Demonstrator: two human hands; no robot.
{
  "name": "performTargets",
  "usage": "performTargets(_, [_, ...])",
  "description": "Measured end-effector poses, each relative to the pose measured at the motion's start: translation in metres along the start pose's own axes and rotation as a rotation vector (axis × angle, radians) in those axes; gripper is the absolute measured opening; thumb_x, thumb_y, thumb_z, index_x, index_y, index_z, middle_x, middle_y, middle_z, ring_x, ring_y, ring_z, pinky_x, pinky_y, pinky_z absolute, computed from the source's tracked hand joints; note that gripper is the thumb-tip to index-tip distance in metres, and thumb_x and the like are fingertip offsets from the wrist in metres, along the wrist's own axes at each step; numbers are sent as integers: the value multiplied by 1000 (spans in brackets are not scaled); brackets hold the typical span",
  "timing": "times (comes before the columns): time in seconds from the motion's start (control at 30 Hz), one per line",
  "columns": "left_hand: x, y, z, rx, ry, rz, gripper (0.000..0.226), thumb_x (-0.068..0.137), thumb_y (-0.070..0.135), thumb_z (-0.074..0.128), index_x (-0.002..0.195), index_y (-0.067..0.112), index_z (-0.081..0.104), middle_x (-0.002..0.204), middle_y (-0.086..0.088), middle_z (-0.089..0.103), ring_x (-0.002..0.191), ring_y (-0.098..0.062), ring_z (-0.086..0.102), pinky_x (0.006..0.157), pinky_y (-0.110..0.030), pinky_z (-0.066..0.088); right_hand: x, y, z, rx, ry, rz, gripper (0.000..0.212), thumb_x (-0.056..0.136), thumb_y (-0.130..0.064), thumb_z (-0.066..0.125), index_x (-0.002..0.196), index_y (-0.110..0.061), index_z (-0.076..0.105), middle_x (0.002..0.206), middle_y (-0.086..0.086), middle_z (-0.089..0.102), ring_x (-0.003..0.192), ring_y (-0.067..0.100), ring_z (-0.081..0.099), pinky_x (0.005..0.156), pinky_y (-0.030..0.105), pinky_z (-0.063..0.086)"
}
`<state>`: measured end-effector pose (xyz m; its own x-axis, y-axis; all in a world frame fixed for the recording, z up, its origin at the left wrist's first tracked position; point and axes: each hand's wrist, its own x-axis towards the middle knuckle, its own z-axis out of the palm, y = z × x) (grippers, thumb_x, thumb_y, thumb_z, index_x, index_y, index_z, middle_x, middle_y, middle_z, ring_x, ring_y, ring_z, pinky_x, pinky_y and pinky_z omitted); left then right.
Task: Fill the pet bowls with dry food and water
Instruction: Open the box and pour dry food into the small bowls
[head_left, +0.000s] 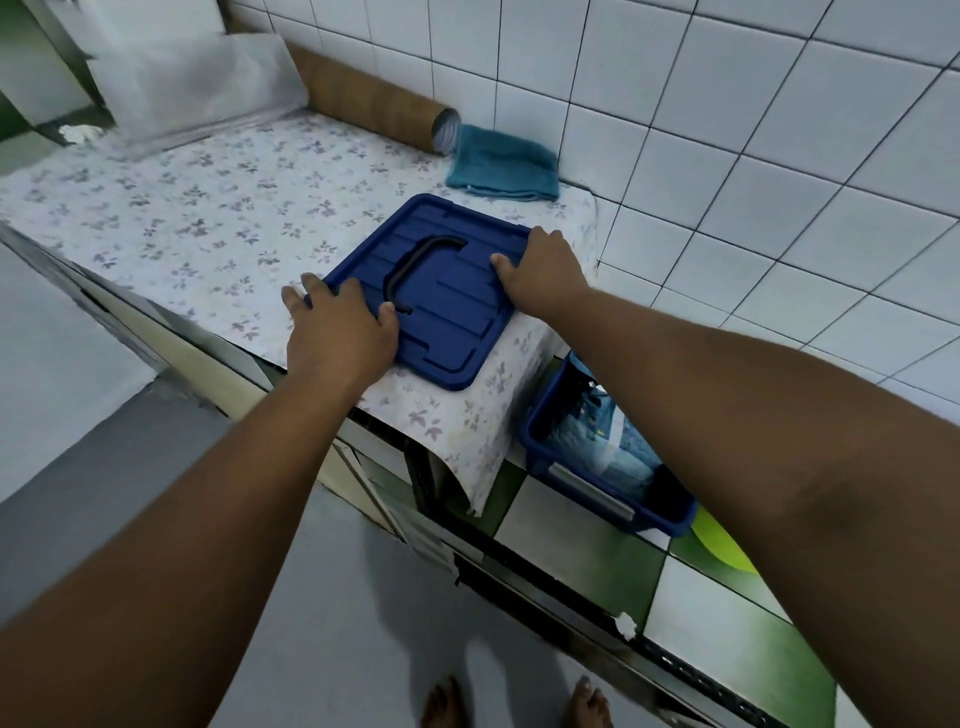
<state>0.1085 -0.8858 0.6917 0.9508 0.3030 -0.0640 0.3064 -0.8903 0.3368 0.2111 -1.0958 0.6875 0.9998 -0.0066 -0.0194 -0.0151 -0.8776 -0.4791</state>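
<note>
Both hands on the blue lid (447, 306). The left hand (337, 332) grips its near-left edge, thumb on top beside the dark handle (410, 270), fingers curled over the rim. The right hand (540, 275) grips the opposite edge at the far-right corner, thumb flat on top, fingers wrapped over the side. The lid sits between the two hands, top side up, roughly level. It lies on or just above the floral cloth (208, 218); cannot tell whether it touches. The handle lies flat in its recess, midway between the two grips.

Blue bin (670, 514) is below and right of the right hand, under the right forearm, lower than the lid. It is open, with no cover on. Inside is a bluish plastic bag (608, 447); contents not readable. Grey latch (592, 493) on the bin's near rim. The bin stands on a green-and-white tiled surface (582, 545), just beside the hanging cloth edge.

Beyond the right hand, against the tiled wall (727, 130), is a folded teal towel (501, 163). A cardboard tube (363, 98) lies left of it, its open end touching the towel. Far beyond the left hand is a white, blurred bundle (192, 88). Two bare feet (441, 701) on the floor, below both arms.
</note>
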Motion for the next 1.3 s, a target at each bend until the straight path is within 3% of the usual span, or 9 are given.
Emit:
performTargets(0.2, [6, 1, -1, 51, -2, 2, 63, 106, 48, 36, 153, 6, 37, 167, -28, 10, 157, -41, 2, 127, -54, 13, 2, 4, -9, 12, -10, -26, 58, 95, -53, 56, 127, -5, 51, 124, 13, 57, 100, 24, 56, 73, 31, 41])
performTargets(0.33, [1, 8, -4, -38, 55, 34, 77, 102, 55, 44, 160, 8, 25, 168, -24, 12, 157, -38, 5, 125, -54, 20, -4, 22, -23, 157, -22, -25, 74, 95, -57, 55, 147, -7, 41, 148, 12, 47, 134, 28, 46, 101, 33, 40])
performTargets(0.4, [-7, 24, -5, -111, 125, 101, 75, 101, 54, 47, 159, 9, 29, 165, -21, 24, 155, -36, 17, 121, -51, 27, -12, 38, -36, 192, 18, 2, 77, 95, -58, 53, 151, -8, 36, 155, 9, 40, 140, 25, 41, 109, 28, 33])
performTargets(0.53, [-36, 77, 13, -198, 212, 396, 61, 97, 45, 55, 145, 9, 51, 141, -18, 55, 133, -37, 46, 110, -49, 40, -35, 91, -56, 186, 107, 75, 64, 94, -54, 57, 137, -8, 55, 136, 11, 59, 124, 24, 55, 95, 25, 40])
performTargets(0.67, [-67, 127, 48, -338, -22, 476, 46, 94, 43, 60, 131, 16, 62, 118, -5, 67, 113, -24, 59, 95, -41, 51, -66, 150, -63, 99, 37, 178, 41, 89, -40, 66, 116, -9, 68, 114, 11, 68, 108, 27, 63, 81, 23, 41])
performTargets(0.8, [-84, 150, 90, -324, -345, 358, 40, 92, 39, 68, 125, 17, 64, 108, -3, 69, 93, -17, 62, 79, -30, 48, -94, 185, -64, -92, -87, 160, 30, 87, -27, 68, 109, -6, 71, 112, 17, 69, 108, 34, 62, 88, 34, 51])
performTargets(0.9, [-89, 147, 115, -275, -411, 278, 32, 89, 38, 72, 105, 10, 66, 92, -6, 71, 85, -22, 65, 70, -32, 49, -101, 194, -57, -206, -176, 89, 30, 87, -21, 66, 110, -3, 69, 110, 18, 69, 105, 35, 63, 86, 35, 51])
performTargets(1.0, [-96, 149, 128, -278, -466, 212, 39, 89, 34, 73, 112, 5, 62, 104, -4, 66, 91, -21, 61, 73, -29, 43, -99, 196, -47, -276, -247, 48, 31, 88, -22, 66, 112, -2, 67, 109, 18, 67, 103, 35, 62, 78, 33, 49])
performTargets(1.3, [-83, 167, 135, -320, -644, 69, 42, 94, 23, 74, 126, 3, 58, 123, -13, 65, 96, -23, 56, 84, -33, 47, -97, 192, -20, -442, -232, 49, 40, 95, -36, 59, 126, -11, 60, 125, 17, 60, 120, 35, 48, 86, 42, 45])
